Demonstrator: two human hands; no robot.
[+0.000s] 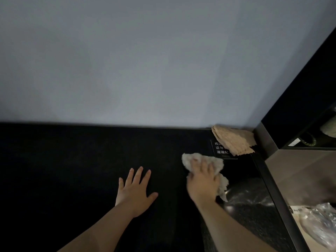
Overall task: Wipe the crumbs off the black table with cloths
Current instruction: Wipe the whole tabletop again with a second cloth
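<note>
Under right hand: white cloth

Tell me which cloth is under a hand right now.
The pale crumpled cloth, gripped by the right hand; the tan cloth lies untouched in the far corner.

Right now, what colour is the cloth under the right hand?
The cloth is off-white, clearest in the head view.

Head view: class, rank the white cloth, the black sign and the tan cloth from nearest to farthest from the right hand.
1. white cloth, under the right hand.
2. black sign, just beyond it.
3. tan cloth, in the far right corner.
</note>
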